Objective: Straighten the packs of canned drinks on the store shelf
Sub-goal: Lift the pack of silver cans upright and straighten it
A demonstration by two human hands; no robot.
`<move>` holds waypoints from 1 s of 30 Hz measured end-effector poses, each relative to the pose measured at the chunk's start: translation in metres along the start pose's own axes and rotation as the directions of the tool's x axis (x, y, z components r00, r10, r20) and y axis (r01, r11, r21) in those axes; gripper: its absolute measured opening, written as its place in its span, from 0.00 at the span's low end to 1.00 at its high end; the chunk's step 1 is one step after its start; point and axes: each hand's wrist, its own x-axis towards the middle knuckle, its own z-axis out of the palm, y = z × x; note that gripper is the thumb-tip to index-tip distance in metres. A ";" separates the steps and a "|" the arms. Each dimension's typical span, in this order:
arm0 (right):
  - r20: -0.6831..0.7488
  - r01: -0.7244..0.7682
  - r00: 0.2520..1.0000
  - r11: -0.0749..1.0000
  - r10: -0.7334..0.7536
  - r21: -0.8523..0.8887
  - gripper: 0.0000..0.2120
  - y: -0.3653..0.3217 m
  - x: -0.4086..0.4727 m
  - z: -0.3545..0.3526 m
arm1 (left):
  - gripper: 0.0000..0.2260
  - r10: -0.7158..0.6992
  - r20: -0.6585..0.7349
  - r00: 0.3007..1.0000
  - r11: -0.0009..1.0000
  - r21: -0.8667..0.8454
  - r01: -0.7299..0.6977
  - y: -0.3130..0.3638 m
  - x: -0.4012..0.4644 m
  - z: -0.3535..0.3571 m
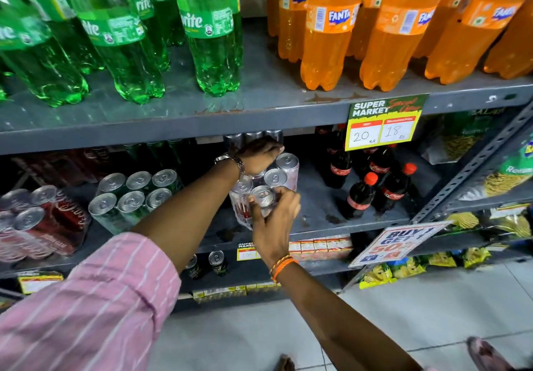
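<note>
A shrink-wrapped pack of silver-topped cans (284, 176) stands on the middle grey shelf (331, 212), turned at an angle to the shelf front. My left hand (261, 154), with a wristwatch, lies over the pack's far end. My right hand (274, 212), with an orange thread band on the wrist, grips the pack's near corner. Left of it stands a pack of green cans (129, 194), and further left a red pack (37, 220) at the shelf's edge. More cans (253, 137) stand behind the held pack.
Green Sprite bottles (207, 30) and orange Fanta bottles (328, 30) fill the top shelf. Small cola bottles (360, 194) stand right of the pack. A price tag (380, 128) hangs from the upper shelf edge, a promo sign (395, 243) lower down. Snack bags fill the right-hand rack.
</note>
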 end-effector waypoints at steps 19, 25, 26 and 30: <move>0.442 -0.398 0.874 0.816 0.200 0.419 0.15 0.046 0.129 -0.042 | 0.16 -0.153 -0.376 0.914 0.970 -0.232 0.067 -0.074 -0.108 0.034; 0.418 -0.447 0.872 0.765 0.256 0.464 0.14 0.050 0.131 -0.044 | 0.28 -0.210 -0.343 0.915 0.900 -0.433 0.044 -0.089 -0.126 0.062; 0.372 -0.430 0.890 0.762 0.265 0.485 0.12 0.057 0.123 -0.047 | 0.29 -0.235 -0.316 0.919 0.877 -0.477 0.060 -0.091 -0.125 0.068; 0.359 -0.294 0.920 0.884 0.159 0.363 0.14 0.086 0.073 -0.054 | 0.27 -0.304 -0.267 0.915 0.837 -0.534 0.122 -0.091 -0.119 0.086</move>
